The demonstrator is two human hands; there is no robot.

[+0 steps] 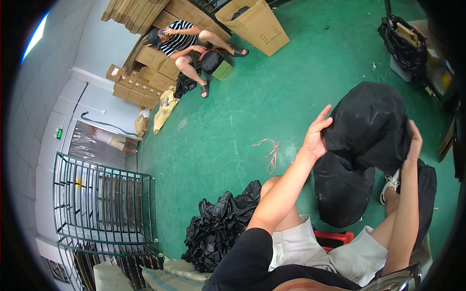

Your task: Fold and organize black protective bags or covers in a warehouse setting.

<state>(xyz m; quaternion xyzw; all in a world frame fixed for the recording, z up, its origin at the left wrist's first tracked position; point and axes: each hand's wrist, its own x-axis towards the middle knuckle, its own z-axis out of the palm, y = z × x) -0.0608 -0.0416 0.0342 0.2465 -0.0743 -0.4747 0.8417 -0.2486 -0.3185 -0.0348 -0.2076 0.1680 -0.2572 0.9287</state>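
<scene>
Out in front of me to the right, both hands hold up a rounded, dome-like black fabric piece [369, 126]; its exact kind cannot be told. My left hand [316, 137] grips its left edge, with some fingers stretched up along the side. At the opposite edge is my right hand [414, 143], its fingers partly hidden behind the cloth. Just below hangs or lies a second black oval piece [343, 194], close to my knees; whether the two are joined cannot be seen. Beside my left thigh sits a heap of crumpled black material [221, 225].
A red stool-like frame [335, 238] shows between my legs. Pinkish string [273, 154] lies on the green floor [218, 140]. Across the room a seated person [179, 41] has a black and red item on a green box. Cartons [257, 26] and a metal rack [104, 199] stand around.
</scene>
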